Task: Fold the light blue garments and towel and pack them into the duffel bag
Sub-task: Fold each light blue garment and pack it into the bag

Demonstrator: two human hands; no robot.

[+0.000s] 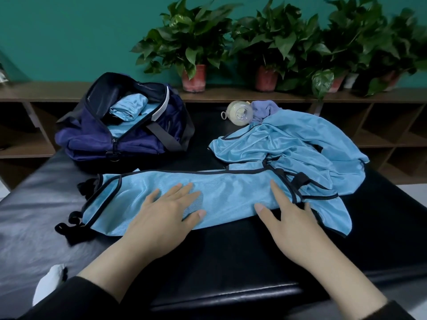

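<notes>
A light blue garment with black trim (pixel 221 192) lies folded into a long strip across the black padded table (pixel 231 262). My left hand (pixel 166 211) presses flat on its middle with straight fingers. My right hand (pixel 288 218) rests at the strip's near edge, fingers spread on the cloth. A second crumpled light blue garment (pixel 288 144) lies behind on the right. The navy duffel bag (pixel 129 130) stands unzipped at the back left, with a rolled light blue piece (pixel 129 107) inside. A purple towel (pixel 265 109) lies bunched at the back.
A pale round bottle (pixel 239 112) lies on its side next to the purple towel. Potted plants (pixel 194 77) line a wooden shelf behind the table. A white sock (pixel 49 282) shows at the lower left, off the table's edge.
</notes>
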